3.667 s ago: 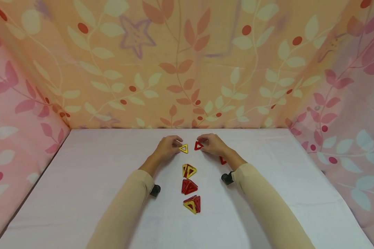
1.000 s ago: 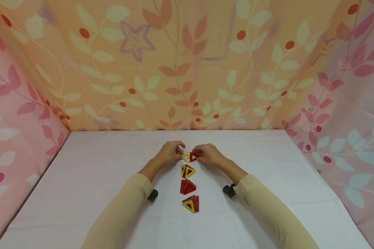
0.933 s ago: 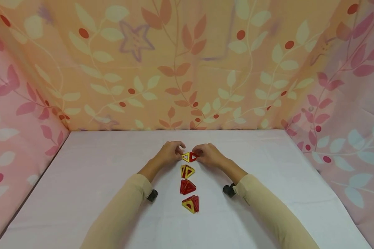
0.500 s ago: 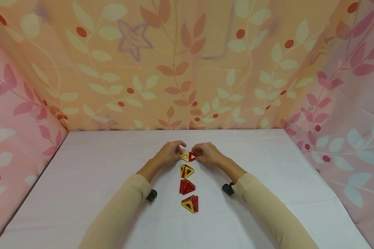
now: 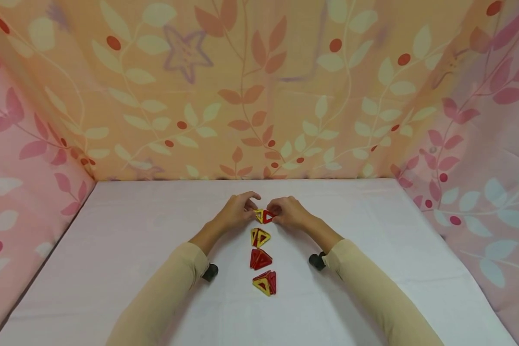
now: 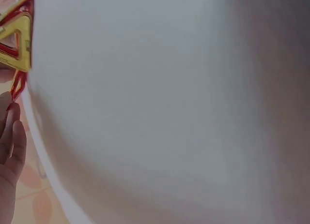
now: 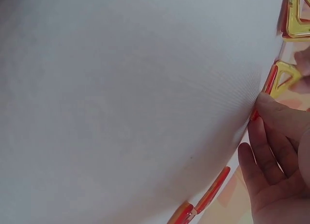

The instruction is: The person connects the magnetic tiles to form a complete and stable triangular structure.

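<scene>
In the head view my left hand (image 5: 237, 211) pinches a yellow triangular magnetic tile (image 5: 261, 218) at its left corner. My right hand (image 5: 290, 214) grips a red triangular magnetic tile (image 5: 265, 217) by its right side. The two tiles meet edge to edge, the yellow one tilted up. The right wrist view has thumb and fingers on the red tile (image 7: 272, 78), with the yellow tile (image 7: 277, 91) just beyond. Nearer me stand three small tile pyramids in a column: a yellow-and-red one (image 5: 265, 235), a red one (image 5: 261, 259) and a mixed one (image 5: 273, 283).
Two more red tiles (image 7: 213, 190) lie on the white table near my right wrist, hidden in the head view by the forearm. Black wrist cameras (image 5: 210, 272) hang below both sleeves. Patterned cloth walls (image 5: 242, 120) enclose the table's back and sides.
Over the earlier frames both hands brought the separate yellow and red tiles together. Since half a second ago my left hand has tipped the yellow tile up from lying flat.
</scene>
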`<state>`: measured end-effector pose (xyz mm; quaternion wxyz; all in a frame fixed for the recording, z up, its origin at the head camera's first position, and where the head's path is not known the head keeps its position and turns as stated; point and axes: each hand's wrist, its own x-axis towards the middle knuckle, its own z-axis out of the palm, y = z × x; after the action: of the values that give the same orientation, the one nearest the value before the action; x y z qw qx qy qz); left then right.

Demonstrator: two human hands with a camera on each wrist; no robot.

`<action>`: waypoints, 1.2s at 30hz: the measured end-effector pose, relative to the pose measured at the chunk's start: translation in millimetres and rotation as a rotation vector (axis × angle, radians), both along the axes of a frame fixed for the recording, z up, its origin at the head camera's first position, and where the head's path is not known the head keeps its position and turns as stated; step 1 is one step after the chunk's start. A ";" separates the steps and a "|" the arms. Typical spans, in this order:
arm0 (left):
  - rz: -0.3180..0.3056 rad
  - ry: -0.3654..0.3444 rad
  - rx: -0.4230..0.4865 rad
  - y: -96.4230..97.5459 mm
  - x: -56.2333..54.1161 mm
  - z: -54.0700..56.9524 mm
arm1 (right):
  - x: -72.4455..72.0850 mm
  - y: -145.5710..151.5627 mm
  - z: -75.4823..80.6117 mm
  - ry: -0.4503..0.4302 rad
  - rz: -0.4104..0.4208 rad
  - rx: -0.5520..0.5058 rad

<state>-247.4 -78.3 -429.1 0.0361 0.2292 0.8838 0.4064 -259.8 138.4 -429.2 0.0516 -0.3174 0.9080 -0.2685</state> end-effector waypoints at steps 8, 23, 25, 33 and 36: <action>-0.003 0.003 0.024 7.8 0.4 6.6 | 0.9 -1.1 3.8 -0.020 -0.016 0.005; 0.003 -0.067 0.098 15.8 -0.1 1.3 | 0.6 -1.0 -0.7 -0.047 -0.036 0.002; 0.011 -0.083 0.099 16.7 -0.1 0.3 | 0.7 -0.7 -1.2 -0.043 -0.033 -0.005; 0.009 -0.134 0.121 18.3 -2.2 -1.8 | 1.0 0.3 -0.6 -0.023 -0.043 0.004; 0.001 -0.141 0.111 19.1 -2.6 -1.0 | 1.2 -0.1 0.1 -0.025 -0.033 0.005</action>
<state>-250.0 -59.2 -430.1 0.0854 0.2013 0.8551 0.4701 -258.6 138.3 -429.0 0.0593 -0.2990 0.9131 -0.2708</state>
